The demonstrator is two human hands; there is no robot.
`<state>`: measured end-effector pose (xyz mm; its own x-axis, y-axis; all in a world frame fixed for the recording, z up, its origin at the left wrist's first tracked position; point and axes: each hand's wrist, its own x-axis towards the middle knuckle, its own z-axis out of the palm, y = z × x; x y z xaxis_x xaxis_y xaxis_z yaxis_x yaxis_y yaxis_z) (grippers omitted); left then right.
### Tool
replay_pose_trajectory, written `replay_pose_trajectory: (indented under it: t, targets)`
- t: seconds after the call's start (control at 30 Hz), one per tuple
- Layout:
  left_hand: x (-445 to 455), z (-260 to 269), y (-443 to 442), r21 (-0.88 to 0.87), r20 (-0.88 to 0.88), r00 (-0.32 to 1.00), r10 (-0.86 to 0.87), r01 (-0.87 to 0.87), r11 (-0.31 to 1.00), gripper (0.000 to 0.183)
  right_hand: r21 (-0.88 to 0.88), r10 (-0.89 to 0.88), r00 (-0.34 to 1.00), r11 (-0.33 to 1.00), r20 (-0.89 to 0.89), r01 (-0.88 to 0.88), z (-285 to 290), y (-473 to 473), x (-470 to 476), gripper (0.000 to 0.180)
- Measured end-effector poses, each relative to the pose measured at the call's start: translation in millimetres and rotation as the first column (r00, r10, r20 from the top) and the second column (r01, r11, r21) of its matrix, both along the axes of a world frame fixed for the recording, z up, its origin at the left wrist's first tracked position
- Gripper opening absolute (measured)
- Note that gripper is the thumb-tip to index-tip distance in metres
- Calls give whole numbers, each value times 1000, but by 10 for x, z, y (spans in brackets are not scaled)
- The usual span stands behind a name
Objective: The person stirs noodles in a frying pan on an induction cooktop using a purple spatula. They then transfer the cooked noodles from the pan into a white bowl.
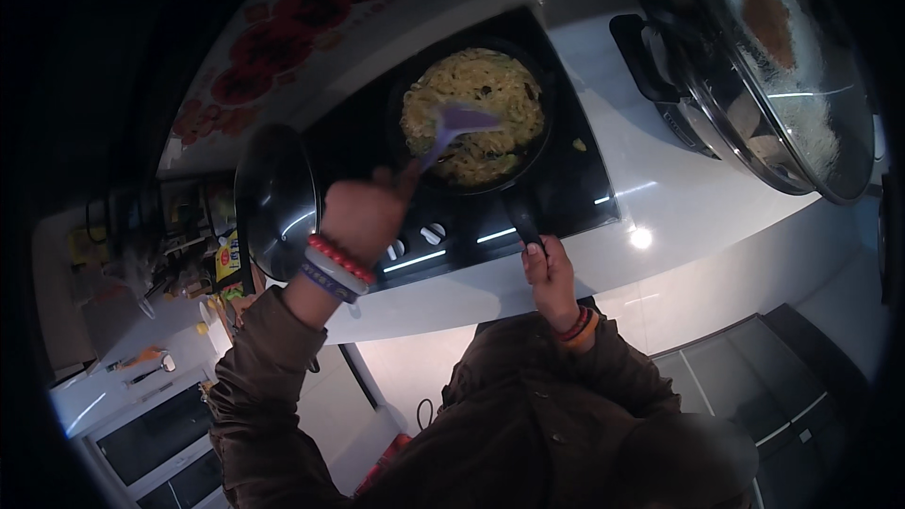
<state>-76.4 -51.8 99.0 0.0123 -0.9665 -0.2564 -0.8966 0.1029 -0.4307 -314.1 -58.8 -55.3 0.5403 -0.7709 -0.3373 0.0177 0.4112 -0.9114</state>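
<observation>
My left hand (371, 215) is shut on the handle of a purple spatula (463, 120), whose slightly blurred blade is over the food. Shredded, yellowish food with darker bits (488, 85) fills a black frying pan (532, 168). The pan rests on a black glass cooktop (576, 184). At the near side, my right hand (550, 270) grips the pan's black handle (522, 215). Two control knobs show on the cooktop, one (433, 233) clear of my left hand and the other partly hidden by it. Bracelets circle both wrists.
A round glass lid (277, 201) leans upright left of the cooktop. On the right, a large glass-lidded pan (799, 85) stands on the white counter (636, 155). A food scrap (580, 145) lies on the cooktop. Packets (228, 254) and utensils crowd the left counter.
</observation>
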Motion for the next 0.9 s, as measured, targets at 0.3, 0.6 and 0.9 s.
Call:
replay_pose_trajectory:
  t: [0.3,0.6,0.9]
  targets:
    - [86,89,24,16,116,992,43,-46,999,46,49,-27,999,998,45,25,-53,35,-6,21]
    - [26,-101,-374,-30,64,998,-12,14,999,35,68,-73,996,995,58,69,3,40,47,21]
    - [74,240,-423,-161,73,997,4,8,987,46,15,-58,995,998,81,57,-43,38,26,20]
